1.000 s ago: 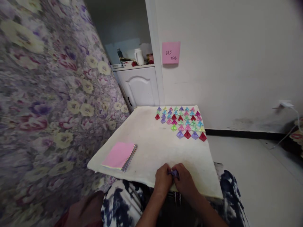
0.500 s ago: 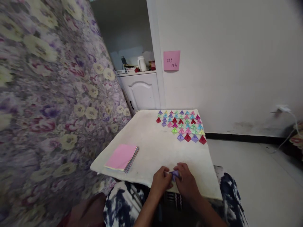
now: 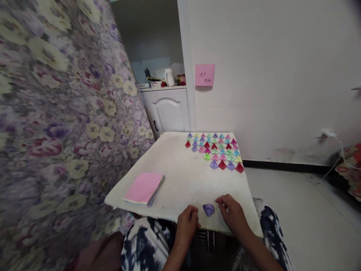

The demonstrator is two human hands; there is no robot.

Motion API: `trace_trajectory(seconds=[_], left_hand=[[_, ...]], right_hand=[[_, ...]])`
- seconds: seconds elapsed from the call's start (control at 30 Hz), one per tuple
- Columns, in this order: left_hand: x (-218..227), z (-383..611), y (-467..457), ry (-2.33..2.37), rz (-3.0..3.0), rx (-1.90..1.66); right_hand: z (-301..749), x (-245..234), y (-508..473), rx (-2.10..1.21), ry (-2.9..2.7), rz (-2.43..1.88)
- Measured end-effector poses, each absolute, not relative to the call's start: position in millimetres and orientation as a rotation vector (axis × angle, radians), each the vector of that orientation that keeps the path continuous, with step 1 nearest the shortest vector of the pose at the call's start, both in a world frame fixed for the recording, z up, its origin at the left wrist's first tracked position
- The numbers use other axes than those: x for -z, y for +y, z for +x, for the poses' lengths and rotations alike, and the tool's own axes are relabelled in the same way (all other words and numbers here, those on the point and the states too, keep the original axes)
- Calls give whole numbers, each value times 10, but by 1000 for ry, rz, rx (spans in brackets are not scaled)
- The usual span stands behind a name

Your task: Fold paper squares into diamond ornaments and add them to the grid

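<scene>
A folded purple paper piece [image 3: 209, 210] rests on the pale tabletop near its front edge, between my two hands and touching neither. My left hand [image 3: 188, 221] hovers just left of it, fingers loosely curled and a little apart, holding nothing. To the paper's right is my right hand [image 3: 230, 211], thumb and fingers slightly parted with nothing in them. Several small folded paper pieces [image 3: 222, 164] in red, purple, pink, green, blue and yellow stand in rows at the table's back right. A stack of square paper [image 3: 143, 187], pink on top, lies at the front left.
The cream-covered table [image 3: 175, 165] reaches my knees. A floral curtain [image 3: 70, 131] hangs on the left. Behind stands a white cabinet [image 3: 169, 113] with a white jug [image 3: 169, 77] on top. A pink note [image 3: 205, 75] is stuck on the wall; a plug with a cable [image 3: 328, 133] is at right.
Both hands have let go of the purple paper piece and drawn apart, the left hand leftward and the right hand rightward. The piece now lies on the table. The view has shifted slightly.
</scene>
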State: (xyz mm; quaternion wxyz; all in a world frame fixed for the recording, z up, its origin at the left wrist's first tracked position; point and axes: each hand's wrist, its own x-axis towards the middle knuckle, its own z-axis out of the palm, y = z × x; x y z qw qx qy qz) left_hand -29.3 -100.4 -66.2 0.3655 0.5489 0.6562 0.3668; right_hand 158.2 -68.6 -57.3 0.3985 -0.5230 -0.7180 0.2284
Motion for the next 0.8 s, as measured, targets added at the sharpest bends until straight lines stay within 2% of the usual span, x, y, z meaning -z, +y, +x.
trace_trajectory(seconds=[0.8], left_hand=[[674, -331, -992, 1675, 1511, -936]], right_hand=[[1483, 496, -716, -712, -1980, -1333]])
